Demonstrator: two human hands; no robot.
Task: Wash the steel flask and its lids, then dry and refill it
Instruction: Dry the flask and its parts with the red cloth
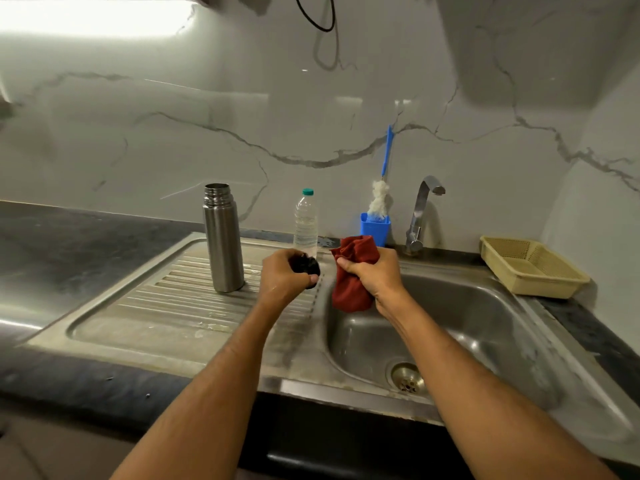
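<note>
Closest to the camera you've got the sink basin [485,327] on the right, with its drain [408,376] down at the bottom, and the ribbed draining board [194,306] on the left, all set into a dark table [62,244].

Just past that, both hands are up over the divide between board and basin. The left hand [284,275] has its fingers curled round a small black lid [308,266]; most of the lid is hidden by the hand, so can't say much about its shape. The right hand [375,273] grips a bunched-up red cloth [351,275], fingers wrapped tight round the middle so the cloth sticks out above and hangs below the fist. Lid and cloth are near each other but apart.

The steel flask [223,239] stands upright on the draining board to the left of the left hand, open at the top with the threaded neck showing.

Further back, a clear plastic water bottle [305,221] with a green cap stands by the wall. To the right of it, a blue holder [375,228] with a blue-handled bottle brush [381,192] in it, then the tap [420,216]. A yellowish plastic basket [533,268] sits on the table at far right.
</note>
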